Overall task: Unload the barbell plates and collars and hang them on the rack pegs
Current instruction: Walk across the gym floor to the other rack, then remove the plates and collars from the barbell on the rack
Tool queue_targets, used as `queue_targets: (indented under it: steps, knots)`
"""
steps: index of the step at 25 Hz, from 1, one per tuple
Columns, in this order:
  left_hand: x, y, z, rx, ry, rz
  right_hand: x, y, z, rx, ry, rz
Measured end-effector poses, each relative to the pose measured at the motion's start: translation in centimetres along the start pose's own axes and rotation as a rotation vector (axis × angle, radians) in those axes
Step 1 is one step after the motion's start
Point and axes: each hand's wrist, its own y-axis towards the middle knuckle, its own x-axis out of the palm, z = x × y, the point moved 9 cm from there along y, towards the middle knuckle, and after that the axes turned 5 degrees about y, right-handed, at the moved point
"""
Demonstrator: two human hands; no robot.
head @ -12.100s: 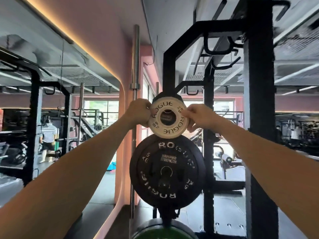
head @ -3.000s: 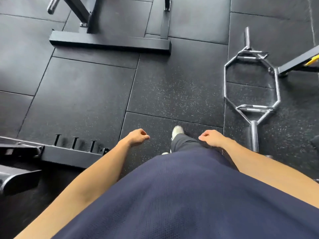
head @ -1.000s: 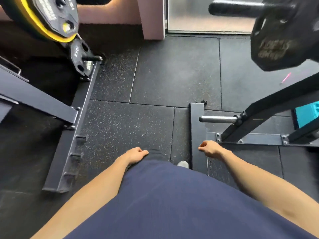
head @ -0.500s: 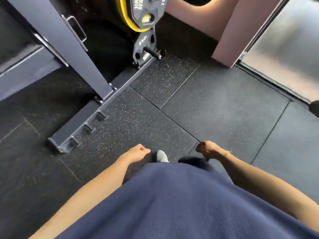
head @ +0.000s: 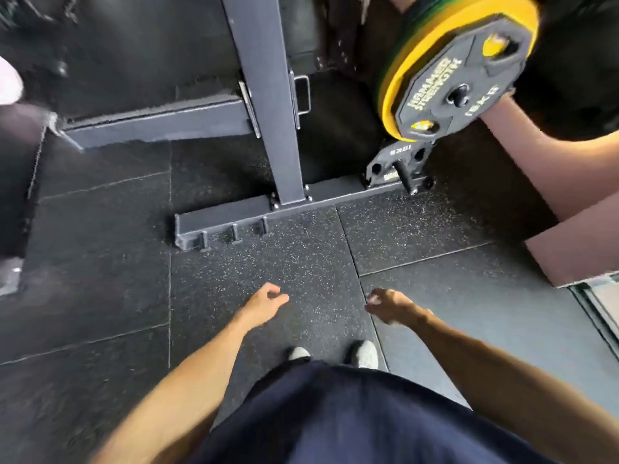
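2 empty hands, left hand, right hand, above floor

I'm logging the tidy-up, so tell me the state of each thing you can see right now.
Left hand: loosely curled, holding nothing.
Right hand: loosely curled, holding nothing.
Black fifteen-kilo plate: hung on a peg, in front of yellow and green plates.
Small black plate: hung on the low peg.
Black rack upright: standing, bolted to its base.

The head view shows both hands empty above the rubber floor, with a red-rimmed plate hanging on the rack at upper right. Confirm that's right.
Not quite: the plate's rim is yellow, not red. The head view shows the black plate backed by a yellow rim on the rack at upper right. The rest holds: left hand and right hand hold nothing above the rubber floor.
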Motion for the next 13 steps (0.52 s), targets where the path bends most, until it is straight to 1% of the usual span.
queue_targets:
  steps: [1, 2, 5, 8, 13]
  knots:
    - [-1.6, 0.1, 0.9, 0.007, -0.025, 0.047, -1.4, 0.2, -1.2, -0.013, -0.021, 0.005]
    - [-3.3, -0.1, 1.8, 0.011, -0.041, 0.090, -3.1, 0.9, -2.8, -0.056, 0.014, 0.024]
    - [-8.9, -0.7, 4.3, 0.048, -0.124, 0.223, -8.3, 1.8, -9.0, -0.213, -0.002, 0.117]
    - [-14.6, -2.0, 6.8, 0.108, -0.179, 0.323, -11.8, 1.8, -13.9, -0.291, 0.017, 0.182]
    - [-25.7, -5.7, 11.8, 0.251, -0.274, 0.510, -19.5, -1.6, -24.5, -0.520, 0.037, 0.372]
